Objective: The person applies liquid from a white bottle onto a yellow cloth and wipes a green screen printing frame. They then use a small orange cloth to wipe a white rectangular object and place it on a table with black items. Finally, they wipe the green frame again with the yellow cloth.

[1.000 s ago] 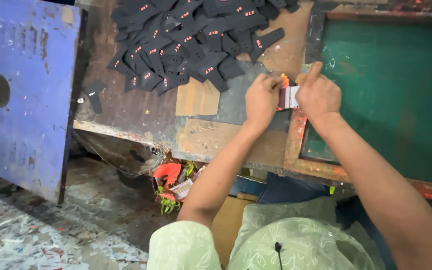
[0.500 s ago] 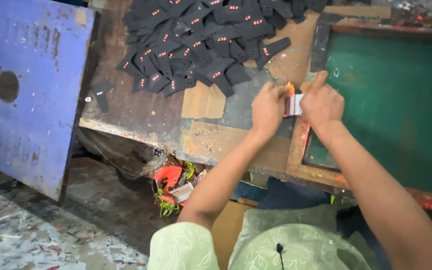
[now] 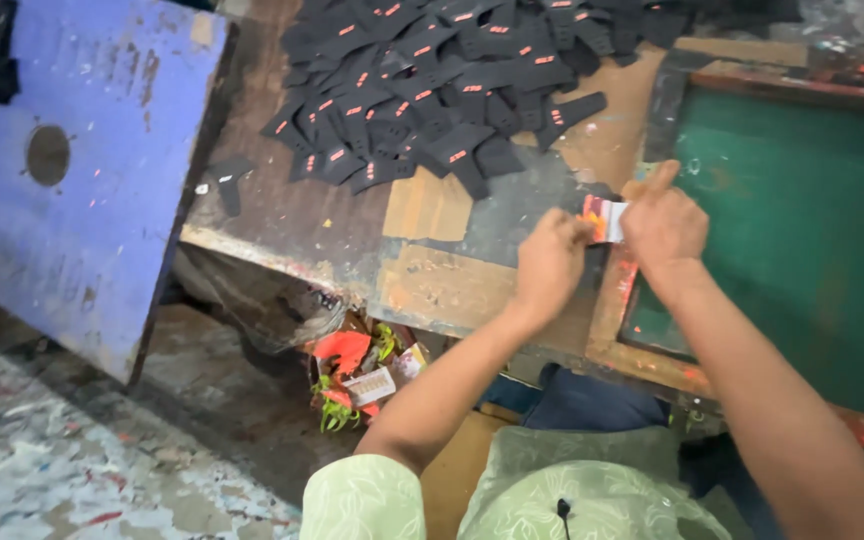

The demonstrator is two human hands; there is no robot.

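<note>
- Card, small, white, smeared orange: pinched between both my hands at the left edge of the green screen frame.
- Left hand: grip clamped on card.
- Right hand: grip clamped on card.
- Black pieces: heaped on tabletop, beyond the frame.

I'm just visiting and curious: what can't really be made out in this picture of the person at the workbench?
- Small white and orange item, head view: mostly covered by the left hand and right hand; its kind is unclear.
- Green framed screen: cut off by the right edge.
- Black pieces: their orange marks are too small to make out; the pile runs past the top edge.
</note>
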